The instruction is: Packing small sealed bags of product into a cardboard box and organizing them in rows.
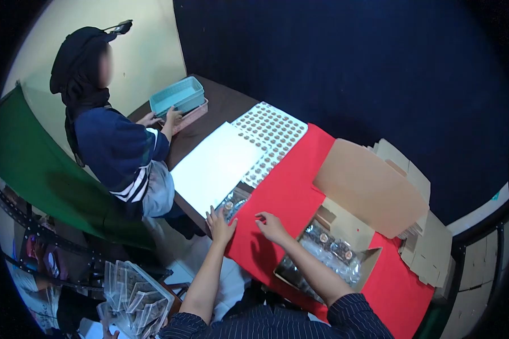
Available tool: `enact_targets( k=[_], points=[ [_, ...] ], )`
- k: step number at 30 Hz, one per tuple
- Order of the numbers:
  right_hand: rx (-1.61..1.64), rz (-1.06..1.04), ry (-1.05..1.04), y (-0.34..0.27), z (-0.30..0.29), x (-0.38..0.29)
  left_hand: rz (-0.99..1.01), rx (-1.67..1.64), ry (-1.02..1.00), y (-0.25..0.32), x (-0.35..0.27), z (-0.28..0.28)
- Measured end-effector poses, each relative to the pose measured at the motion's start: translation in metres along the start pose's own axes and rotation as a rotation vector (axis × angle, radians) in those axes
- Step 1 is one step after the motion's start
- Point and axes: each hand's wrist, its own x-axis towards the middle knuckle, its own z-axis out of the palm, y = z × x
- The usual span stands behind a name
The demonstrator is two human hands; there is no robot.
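Observation:
My left hand (221, 228) is at the near edge of the table, fingers spread. Its fingertips are beside a clear plastic pack (236, 201) with a round sticker and by the corner of a blank white sheet (220, 163); contact is unclear. That sheet partly covers sheets of round brown stickers (275, 127). Above the red cloth (275, 186), my right hand (272, 227) is loosely curled, thumb apart, with nothing visible in it. Under my right forearm stands an open cardboard box (371, 265) holding several clear plastic packs (322, 250), some with round stickers.
Flattened cardboard (428, 254) is stacked at the right. A co-worker (114, 144) at the left handles a teal basket (178, 95) above a pink basket (195, 114). At lower left, a bin (167, 301) holds clear plastic packs; another person's hand (109, 334) is beside it.

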Motion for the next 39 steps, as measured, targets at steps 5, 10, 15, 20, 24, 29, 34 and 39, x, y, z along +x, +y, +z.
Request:
enact_targets(
  k=[5, 10, 15, 20, 24, 29, 34, 39],
  points=[
    [0.045, 0.168, 0.201, 0.035, 0.071, 0.093, -0.154, -0.016, -0.313, -0.030, 0.030, 0.017],
    [0.006, 0.256, 0.191, 0.085, 0.077, 0.134, -0.139, 0.035, -0.296, -0.010, 0.034, 0.013],
    [0.173, 0.171, 0.399, 0.057, 0.056, 0.133, -0.033, -0.029, -0.199, 0.006, 0.040, -0.013],
    [0.284, -0.006, 0.493, 0.033, 0.002, 0.104, 0.131, -0.209, -0.114, 0.057, 0.035, -0.037],
    [0.455, -0.023, 0.471, 0.016, -0.050, 0.048, 0.059, -0.775, -0.526, 0.095, 0.022, -0.027],
    [0.717, 0.117, 0.289, -0.017, -0.078, -0.046, 0.253, -0.859, -0.508, 0.151, -0.019, -0.053],
    [0.618, 0.142, 0.340, -0.005, -0.090, -0.107, 0.403, -0.905, -0.675, 0.163, -0.055, -0.033],
    [0.575, 0.092, 0.374, -0.003, -0.095, -0.147, 0.304, -0.883, -0.689, 0.180, -0.086, -0.033]
  ],
)
